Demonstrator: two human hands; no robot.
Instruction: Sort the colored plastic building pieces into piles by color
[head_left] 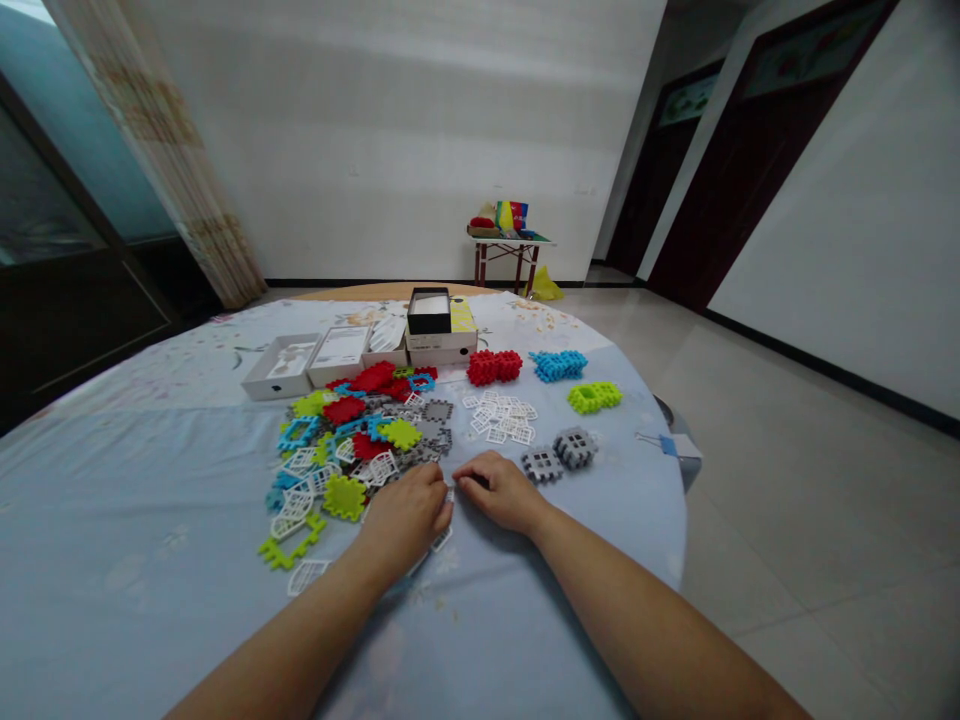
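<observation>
Mixed plastic pieces [346,497] lay left of the table's [187,530] middle. My left hand [412,508] curled at their right margin, my right hand [495,490] pinched narrow just beside; couldn't tell if either held anything. Red stack [493,367], blue stack [559,366], green stack [594,398], grey blocks [575,448] sat toward the right edge, probably spaced by colour to avoid mixing.

The coloured pieces [346,497] are looking like smooth, rather matt plastic, and the white lattice pieces [504,410] are appearing thin and plastic also. Matt cloth [172,500] is covering the surface [360,292], whose far edge is showing wood. The boxes [442,355] are resembling smooth cardboard; the floor [847,560] is shining like glossy tile.
</observation>
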